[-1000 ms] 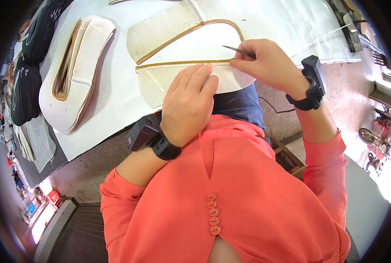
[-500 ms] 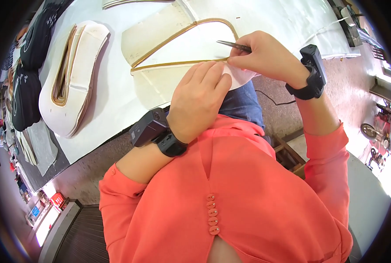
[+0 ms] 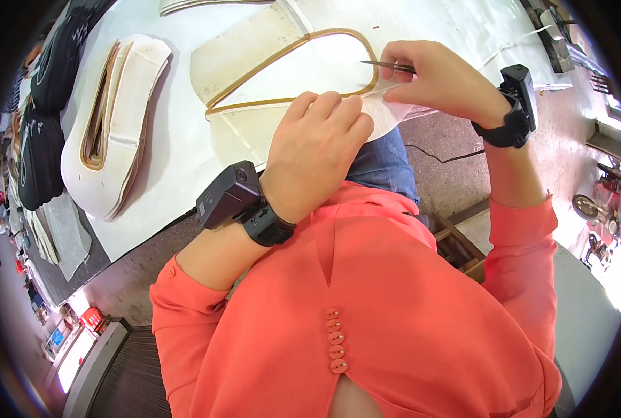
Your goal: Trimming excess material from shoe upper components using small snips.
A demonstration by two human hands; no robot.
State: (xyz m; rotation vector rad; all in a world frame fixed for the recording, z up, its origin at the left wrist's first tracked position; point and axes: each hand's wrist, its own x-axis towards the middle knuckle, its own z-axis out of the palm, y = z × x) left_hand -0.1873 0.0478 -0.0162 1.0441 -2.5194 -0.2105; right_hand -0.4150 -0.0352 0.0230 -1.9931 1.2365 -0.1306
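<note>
Both hands sit higher in the view than a second ago, and the cream panel has slid with them toward twelve o'clock. The left hand (image 3: 317,157) lies flat, fingers together and loosely spread over the near edge of the cream fabric panel (image 3: 289,76); it presses rather than grips, and whatever is under the palm is hidden. The right hand (image 3: 439,80), at two o'clock from the left, is pinched narrow around a thin metal tool (image 3: 387,66) whose tip points toward nine o'clock and rests by the tan piping (image 3: 282,52) that loops round the panel. Whether the tool is scissors, tweezers or a blade cannot be made out, since the handle end is buried in the fingers.

The panel lies on the white worktable (image 3: 178,160), at twelve o'clock from the person's chest, its near corner hanging over the table edge above the knee. A black wrist device (image 3: 230,195) is strapped to the left wrist, another (image 3: 516,104) to the right. At ten o'clock a stack of similar cream panels (image 3: 112,132) rests well apart from the hands; dark fabric pieces (image 3: 42,146) at nine o'clock are cut off by the rim. Compared with earlier, the tool tip stands further along the piping curve.
</note>
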